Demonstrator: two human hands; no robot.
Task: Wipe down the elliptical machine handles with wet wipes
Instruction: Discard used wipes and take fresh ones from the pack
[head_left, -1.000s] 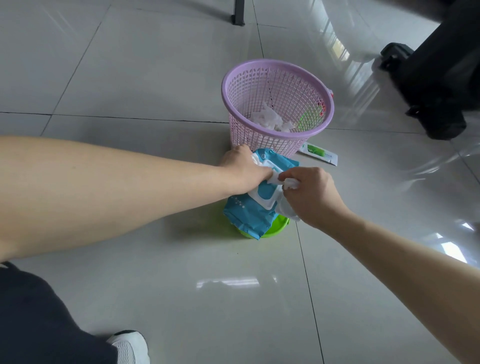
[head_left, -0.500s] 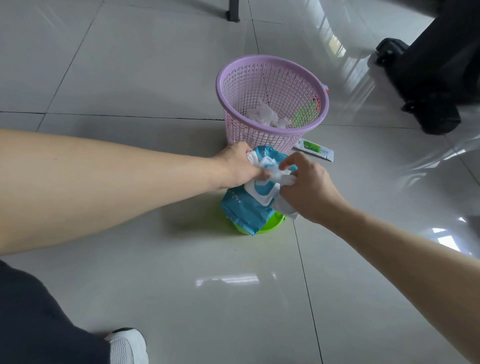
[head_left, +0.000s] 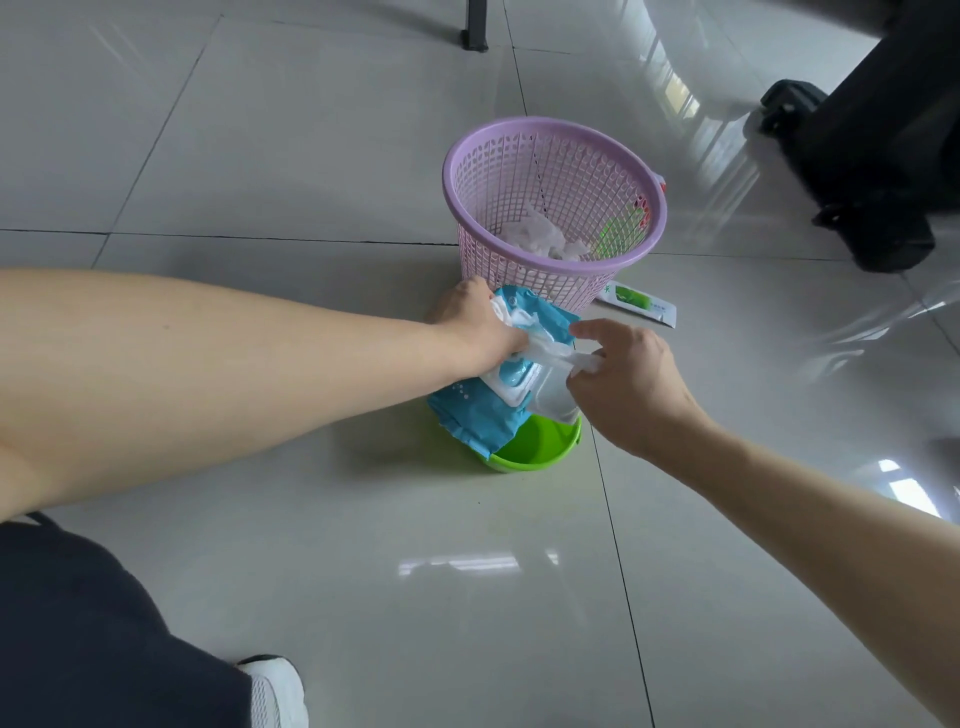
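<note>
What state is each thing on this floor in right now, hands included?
Wet wipes pack: open, lying across the green bowl.
Wet wipe: partly pulled out of the pack.
Left hand: grips the pack's far end.
Right hand: pinches the wet wipe.
Pink basket: upright, crumpled wipes inside.
Green sachet: flat on the floor beside the basket.

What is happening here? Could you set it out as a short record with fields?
Steadying: left hand grips blue wipe pack
Pulling: right hand pinches white wipe at the pack's opening
Under pack: green bowl
Behind pack: pink basket holding crumpled wipes
Beside basket: green-and-white sachet on tiled floor
Stage: getting a wipe; machine handles not in view
</note>
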